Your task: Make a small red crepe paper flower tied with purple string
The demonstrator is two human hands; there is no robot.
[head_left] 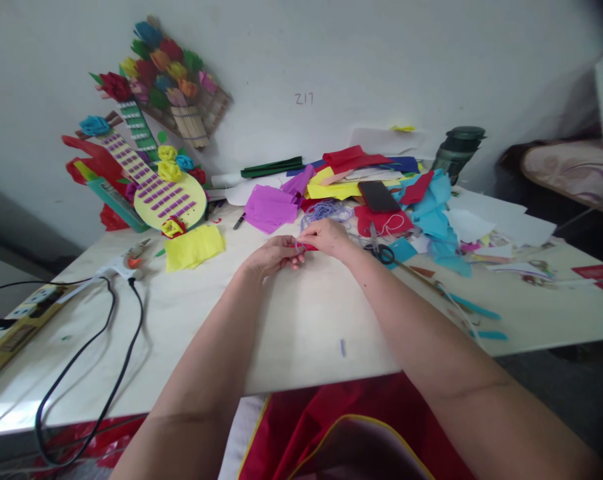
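Above the middle of the table, my left hand is closed in a pinch around a small red crepe paper piece. My right hand meets it from the other side, thumb and fingertips pressed together on a strand of purple yarn. That strand loops at the left fingertips, beside the red paper. How it passes round the paper is too small to make out. Just behind the hands lies a tangle of purple yarn. Black-handled scissors rest to the right of my right hand.
Purple crepe paper, a phone and blue paper strips crowd the back. A yellow sheet, paper-flower crafts, a glue gun and its black cord lie left. A short yarn scrap is near the front edge.
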